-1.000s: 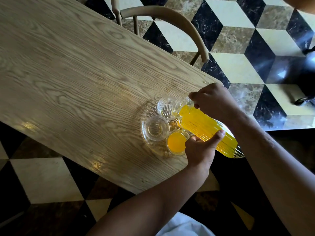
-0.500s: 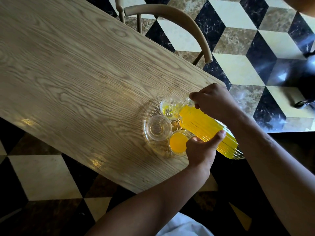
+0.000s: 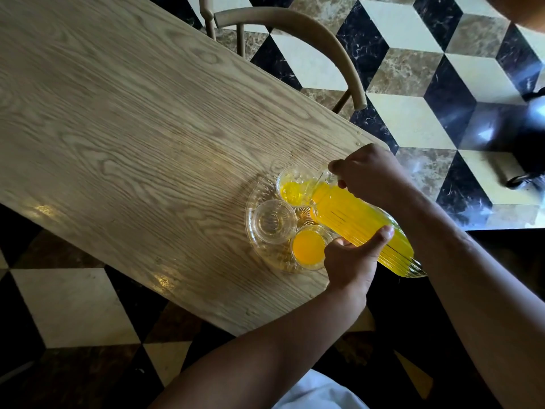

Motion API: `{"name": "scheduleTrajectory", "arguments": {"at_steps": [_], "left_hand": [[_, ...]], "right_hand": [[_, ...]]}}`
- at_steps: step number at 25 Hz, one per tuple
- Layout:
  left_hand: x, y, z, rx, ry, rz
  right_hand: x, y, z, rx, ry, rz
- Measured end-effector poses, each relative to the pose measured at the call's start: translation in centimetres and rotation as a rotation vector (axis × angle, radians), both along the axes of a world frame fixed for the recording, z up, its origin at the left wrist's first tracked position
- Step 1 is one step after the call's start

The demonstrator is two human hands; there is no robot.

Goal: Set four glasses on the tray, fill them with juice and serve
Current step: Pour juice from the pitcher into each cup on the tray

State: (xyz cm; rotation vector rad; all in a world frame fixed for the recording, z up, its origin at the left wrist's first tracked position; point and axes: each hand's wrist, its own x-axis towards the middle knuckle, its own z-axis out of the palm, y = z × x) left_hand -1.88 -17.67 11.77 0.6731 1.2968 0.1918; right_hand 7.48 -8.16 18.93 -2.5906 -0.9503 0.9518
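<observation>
At the near right corner of the table [image 3: 124, 119], the right hand [image 3: 373, 175] has its grip curled round the neck end of a ribbed glass jug [image 3: 362, 222], while the left hand [image 3: 349, 261] cups the jug's belly from below, thumb pressed along the ribs. The jug lies steeply tilted, its mouth toward 10 o'clock over the far glass [image 3: 293, 185].

That far glass, at 12 o'clock on the clear glass tray [image 3: 256, 246], now holds a pool of yellow juice; a second ago it was nearly clear, half a second ago only tinted. So the pour into it is well under way, though the level looks low.

Of the others, the near glass [image 3: 308, 247] at 6 o'clock on the tray is already full of orange juice, just beside the left hand. The glass at 9 o'clock [image 3: 274, 221] stands empty, touching or nearly touching its neighbours. A fourth glass cannot be made out; the jug may hide it.

By my judgement the filling is roughly at its midpoint, with serving yet to come.

Beyond the table, at 1 o'clock, a curved wooden chair back [image 3: 309, 33] stands over the chequered marble floor [image 3: 413, 122].
</observation>
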Motion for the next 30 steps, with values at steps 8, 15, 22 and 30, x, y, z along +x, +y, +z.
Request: {"name": "scheduleTrajectory", "arguments": {"at_steps": [8,15,22,30], "left_hand": [[0.08,-0.47,-0.29,-0.044,0.001,-0.008],[-0.10,-0.57,-0.31,-0.052,0.001,-0.032],[-0.33,-0.22,-0.06,-0.047,-0.007,-0.027],[-0.72,-0.15,0.12,-0.025,0.009,-0.021]], "right_hand": [[0.04,-0.20,-0.61,0.003,0.015,-0.026],[0.25,-0.27,-0.71,-0.003,0.016,-0.038],[0.06,-0.11,-0.28,0.002,-0.007,-0.042],[-0.32,-0.15,0.05,-0.015,0.008,-0.041]]}}
